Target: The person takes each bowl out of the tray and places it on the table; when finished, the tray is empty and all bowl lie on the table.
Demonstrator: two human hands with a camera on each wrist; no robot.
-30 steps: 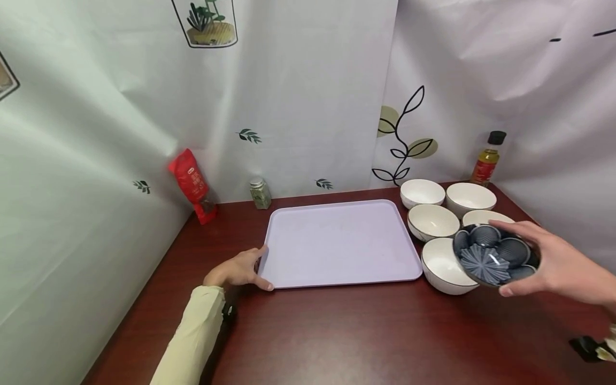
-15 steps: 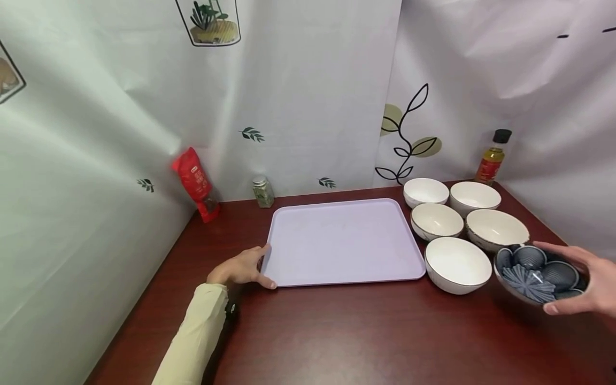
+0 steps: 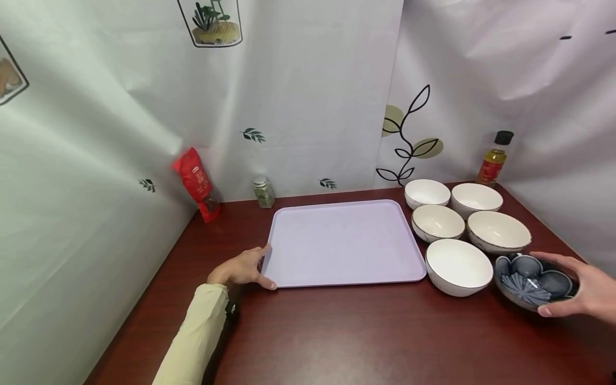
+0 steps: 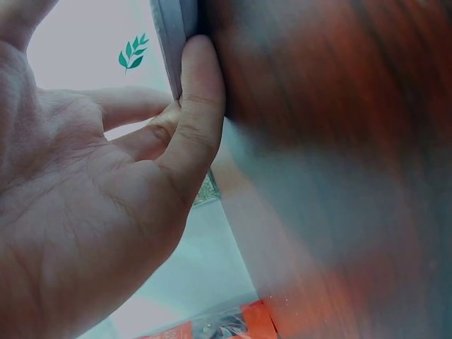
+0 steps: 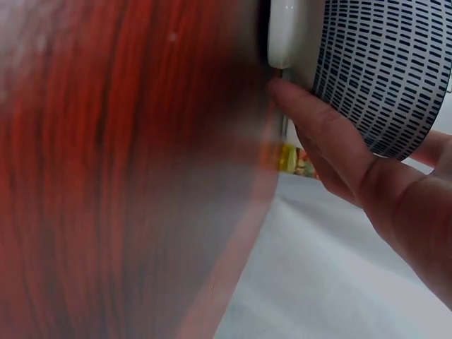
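Observation:
In the head view, my left hand [image 3: 242, 267] holds the near left corner of a flat lilac tray [image 3: 343, 243], thumb along the front edge and fingers at the left side. The left wrist view has that thumb [image 4: 201, 99] against the tray's rim [image 4: 168, 49]. At the far right, my right hand [image 3: 584, 289] grips a bowl [image 3: 524, 286] with a dark blue-grey pattern of ribbed round shapes inside. Thumb and fingers spread across its right side. Seen from the right wrist, the bowl's outside [image 5: 388, 70] carries dark dashes, and its pale foot [image 5: 282, 35] is right at the tabletop.
Several white bowls stand between tray and right wall, the nearest white bowl [image 3: 459, 267] just left of the patterned one. Behind them is an oil bottle [image 3: 492, 163]. A spice jar [image 3: 263, 192] and a red packet [image 3: 197, 184] stand at the back left of the dark red table [image 3: 366, 337].
My right hand has carried the patterned bowl rightward and down, from over the white bowls to the table beside the nearest one. My left hand stays at the tray's corner.

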